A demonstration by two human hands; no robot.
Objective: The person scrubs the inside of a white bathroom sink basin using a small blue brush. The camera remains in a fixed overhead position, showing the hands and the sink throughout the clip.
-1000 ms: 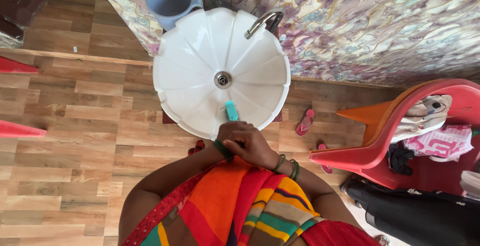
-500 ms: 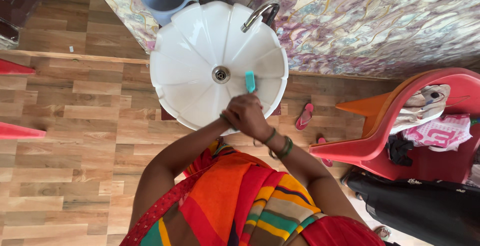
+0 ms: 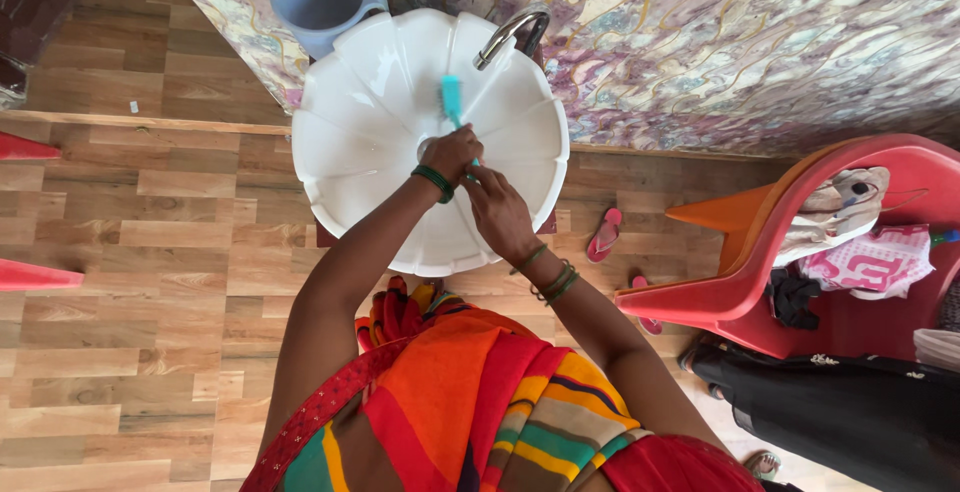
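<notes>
As the brush [image 3: 452,99] has moved up under the tap [image 3: 510,34], we grip it in both hands: left [image 3: 452,152], right [image 3: 497,207], fingers closed over the basin [image 3: 340,182].

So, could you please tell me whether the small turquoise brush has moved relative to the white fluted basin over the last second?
Yes. The turquoise brush has travelled from the white basin's near rim, past the drain, toward the metal tap.

glossy white ceramic-looking basin [image 3: 380,102], shiny metal tap [image 3: 508,37], matt teal plastic brush [image 3: 452,100], wood-grain floor [image 3: 150,282]
</notes>
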